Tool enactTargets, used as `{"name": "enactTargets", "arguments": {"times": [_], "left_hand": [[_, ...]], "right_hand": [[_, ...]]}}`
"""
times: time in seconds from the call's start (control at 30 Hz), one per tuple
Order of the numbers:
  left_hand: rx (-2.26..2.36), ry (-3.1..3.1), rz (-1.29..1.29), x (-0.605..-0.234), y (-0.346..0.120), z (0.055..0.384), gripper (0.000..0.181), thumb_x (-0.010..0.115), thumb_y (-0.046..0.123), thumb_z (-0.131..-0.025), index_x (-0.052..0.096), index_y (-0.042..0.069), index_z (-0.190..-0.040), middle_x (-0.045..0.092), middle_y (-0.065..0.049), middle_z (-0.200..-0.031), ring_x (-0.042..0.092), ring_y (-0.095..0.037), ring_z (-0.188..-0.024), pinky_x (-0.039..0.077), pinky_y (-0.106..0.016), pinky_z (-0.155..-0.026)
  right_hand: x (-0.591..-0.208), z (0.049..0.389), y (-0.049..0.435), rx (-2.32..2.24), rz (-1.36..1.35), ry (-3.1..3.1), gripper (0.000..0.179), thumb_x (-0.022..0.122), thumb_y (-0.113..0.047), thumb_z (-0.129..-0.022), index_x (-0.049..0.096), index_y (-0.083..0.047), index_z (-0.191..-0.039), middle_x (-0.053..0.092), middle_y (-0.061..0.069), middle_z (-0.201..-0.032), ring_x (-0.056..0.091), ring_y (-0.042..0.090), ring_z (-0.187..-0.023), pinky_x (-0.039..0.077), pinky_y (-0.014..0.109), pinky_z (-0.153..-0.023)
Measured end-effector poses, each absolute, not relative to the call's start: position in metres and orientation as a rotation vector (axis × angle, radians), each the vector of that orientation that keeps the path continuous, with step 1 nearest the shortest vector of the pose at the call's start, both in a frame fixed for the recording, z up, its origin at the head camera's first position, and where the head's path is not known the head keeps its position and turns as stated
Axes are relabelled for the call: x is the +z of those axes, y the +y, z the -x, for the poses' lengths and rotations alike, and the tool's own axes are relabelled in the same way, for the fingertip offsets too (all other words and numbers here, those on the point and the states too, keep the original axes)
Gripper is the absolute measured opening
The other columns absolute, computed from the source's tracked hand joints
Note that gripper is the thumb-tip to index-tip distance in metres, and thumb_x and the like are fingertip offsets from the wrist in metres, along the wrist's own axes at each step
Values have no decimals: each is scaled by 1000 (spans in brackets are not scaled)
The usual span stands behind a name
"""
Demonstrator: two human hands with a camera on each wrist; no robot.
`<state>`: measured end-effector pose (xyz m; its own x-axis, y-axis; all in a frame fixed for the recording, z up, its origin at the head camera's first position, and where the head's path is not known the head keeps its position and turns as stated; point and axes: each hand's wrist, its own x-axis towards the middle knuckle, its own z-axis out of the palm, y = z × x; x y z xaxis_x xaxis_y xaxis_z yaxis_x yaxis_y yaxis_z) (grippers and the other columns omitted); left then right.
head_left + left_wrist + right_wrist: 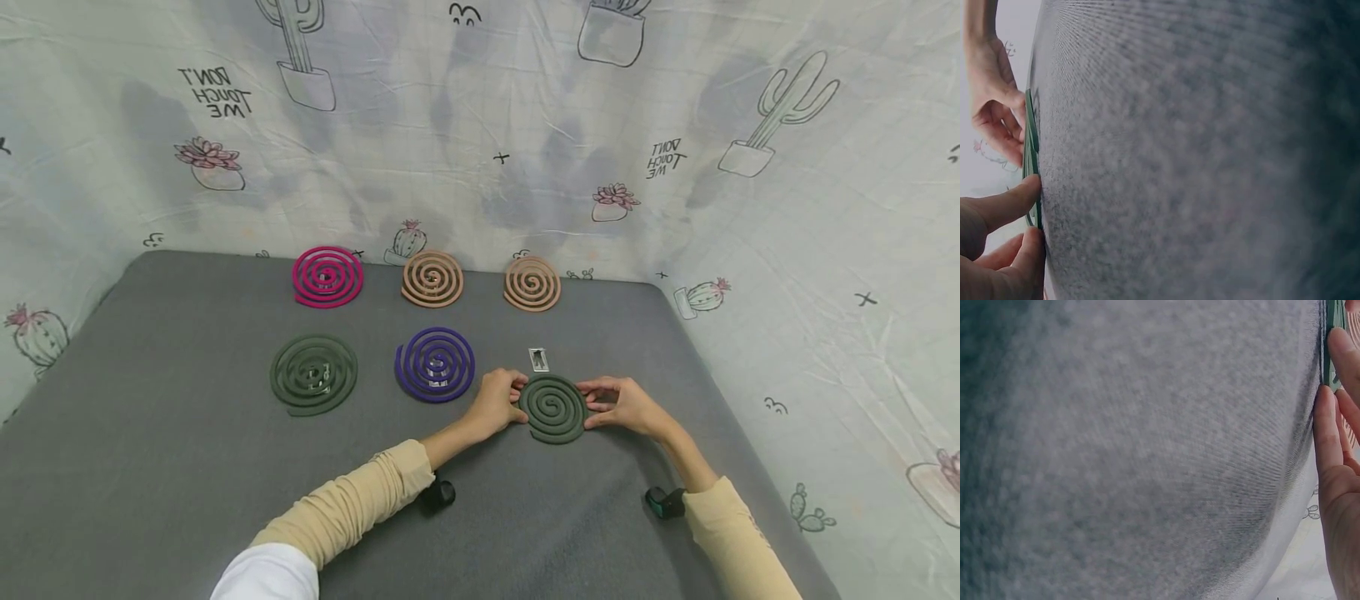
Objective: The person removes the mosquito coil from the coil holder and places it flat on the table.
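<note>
A dark green mosquito coil [552,406] is between my two hands at the right of the grey surface. My left hand [497,404] grips its left edge with thumb and fingers. At the opposite edge, my right hand [628,407] holds it the same way. In the left wrist view the coil [1030,134] shows edge-on, flat and close over the cloth. The right wrist view catches only a strip of the coil [1329,369] at the fingertips. Just beyond the coil lies a small silver metal coil stand [538,359].
Left of my hands lie a purple coil [435,364] and another green coil [313,375]. Behind them a pink coil [327,277] and two tan coils, one in the middle [432,279] and one farther right [532,283], form a row before the cactus-print curtain [450,125].
</note>
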<state>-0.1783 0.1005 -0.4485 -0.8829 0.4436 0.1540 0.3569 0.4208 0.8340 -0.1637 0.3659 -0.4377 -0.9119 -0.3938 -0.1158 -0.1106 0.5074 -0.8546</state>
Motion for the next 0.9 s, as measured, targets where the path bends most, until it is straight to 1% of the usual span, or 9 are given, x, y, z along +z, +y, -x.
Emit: {"name": "enactTargets", "arguments": {"times": [0.07, 0.23, 0.33, 0.43, 0.5, 0.6, 0.67, 0.73, 0.9], "left_hand": [[1504, 2536, -714, -449, 99, 178, 54, 88, -8, -57, 66, -11, -107, 68, -19, -98, 66, -27, -88, 55, -28, -80], [1640, 2398, -688, -448, 89, 179, 53, 82, -13, -63, 64, -9, -112, 66, -22, -109, 68, -31, -92, 56, -25, -77], [1740, 2326, -698, -446, 79, 180, 49, 79, -12, -68, 64, -8, -114, 65, -22, -113, 67, -33, -97, 56, -28, -80], [1862, 2237, -739, -445, 68, 181, 46, 76, -12, -73, 61, -10, -117, 63, -25, -115, 65, -37, -100, 56, -32, -83], [1935, 2167, -756, -443, 60, 181, 47, 74, -12, -75, 58, -12, -119, 61, -27, -117, 64, -39, -103, 55, -36, -85], [2005, 2080, -770, -438, 48, 180, 47, 72, -11, -78, 55, -13, -122, 58, -30, -120, 61, -43, -106, 53, -41, -88], [2025, 2053, -765, -435, 40, 179, 46, 71, -10, -80, 55, -12, -123, 57, -30, -121, 59, -43, -108, 52, -43, -91], [2039, 2050, -769, -433, 32, 179, 46, 71, -8, -81, 55, -11, -124, 57, -29, -121, 59, -43, -108, 51, -45, -92], [2075, 2087, -719, -430, 10, 181, 46, 71, -6, -82, 55, -10, -125, 58, -27, -122, 59, -41, -110, 51, -44, -93]], "right_hand": [[-438, 164, 366, -1368, 430, 2454, 63, 84, 4, -66, 57, 16, -121, 60, 27, -111, 61, 12, -93, 54, 28, -85], [-438, 163, 368, -1446, 440, 2426, 61, 82, 7, -67, 55, 18, -121, 58, 32, -113, 62, 14, -95, 54, 28, -84], [-439, 160, 370, -1522, 442, 2416, 59, 80, 9, -70, 54, 19, -121, 57, 35, -116, 64, 14, -96, 55, 27, -83], [-438, 155, 372, -1613, 412, 2404, 57, 76, 9, -74, 52, 19, -124, 54, 37, -121, 64, 16, -101, 55, 27, -83], [-437, 152, 372, -1677, 397, 2396, 56, 74, 8, -77, 50, 19, -126, 51, 39, -123, 64, 21, -105, 54, 29, -85], [-434, 148, 368, -1739, 403, 2415, 53, 73, 7, -79, 50, 19, -126, 53, 39, -121, 62, 31, -107, 54, 29, -85], [-432, 146, 365, -1792, 423, 2399, 51, 71, 9, -80, 50, 19, -125, 55, 36, -121, 61, 36, -107, 54, 30, -86], [-431, 145, 361, -1855, 450, 2355, 50, 70, 11, -80, 49, 20, -125, 59, 29, -121, 60, 37, -108, 53, 32, -88], [-427, 147, 345, -1933, 560, 2267, 49, 66, 13, -82, 45, 23, -126, 62, 4, -124, 58, 29, -114, 51, 32, -91]]}}
